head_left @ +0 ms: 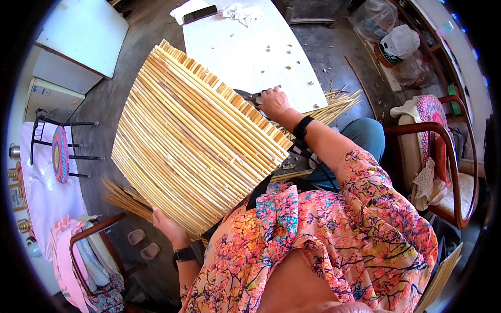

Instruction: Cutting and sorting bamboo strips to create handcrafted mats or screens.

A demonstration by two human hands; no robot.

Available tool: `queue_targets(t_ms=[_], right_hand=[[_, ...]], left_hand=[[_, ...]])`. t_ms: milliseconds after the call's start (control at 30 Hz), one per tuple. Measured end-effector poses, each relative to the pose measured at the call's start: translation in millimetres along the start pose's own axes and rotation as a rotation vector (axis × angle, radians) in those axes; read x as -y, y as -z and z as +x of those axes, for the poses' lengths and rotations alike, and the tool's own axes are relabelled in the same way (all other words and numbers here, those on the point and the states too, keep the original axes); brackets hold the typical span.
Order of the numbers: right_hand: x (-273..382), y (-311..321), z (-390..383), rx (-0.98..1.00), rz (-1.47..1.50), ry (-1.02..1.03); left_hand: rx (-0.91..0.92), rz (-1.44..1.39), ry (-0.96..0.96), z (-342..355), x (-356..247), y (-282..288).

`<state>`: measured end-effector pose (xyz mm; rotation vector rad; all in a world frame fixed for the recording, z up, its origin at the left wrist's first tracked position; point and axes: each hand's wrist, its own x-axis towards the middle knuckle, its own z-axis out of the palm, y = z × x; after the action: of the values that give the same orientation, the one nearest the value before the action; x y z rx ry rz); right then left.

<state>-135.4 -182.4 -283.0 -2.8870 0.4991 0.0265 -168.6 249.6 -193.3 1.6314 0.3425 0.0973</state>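
A stiff mat of pale yellow reed stalks (188, 141), with short ends along one edge, spans my lap and reaches up beside the table. My left hand (166, 224) grips its lower left edge, where thin loose straw (124, 201) fans out. At the right edge of the white table (276, 26), my right hand (274, 103) is closed on dark-handled scissors or shears (246, 96), partly hidden by the mat. Small pale bits lie scattered on the tabletop. A bundle of loose stalks (339, 108) shows below the table, to the right of my right hand.
Armchairs stand at right (459, 203) and lower left (94, 228). A black stool (78, 156) is at left, near a white cabinet (83, 28). A phone (200, 14) lies on the table's far end. Bags and a bucket (391, 52) sit back right; slippers (143, 242) are on the floor.
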Motion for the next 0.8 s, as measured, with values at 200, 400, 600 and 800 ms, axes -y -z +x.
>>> queue_targets(t_ms=[200,400,600,800], right_hand=[[-6,-11,-1,-0.145,0.139,-0.005],[-42,2,23,-0.298,0.152,-0.192],[-100,12,40,-0.346,0.14,-0.456],[-97,14,12,-0.254,0.31,-0.695]], left_hand=[[0.022,-0.003,-0.022,-5,-3,3],[0.105,-0.031,-0.026,-4,-5,21],[0.074,0.008,-0.048,0,-7,29],[0.081,0.041,-0.06,4,-12,35]])
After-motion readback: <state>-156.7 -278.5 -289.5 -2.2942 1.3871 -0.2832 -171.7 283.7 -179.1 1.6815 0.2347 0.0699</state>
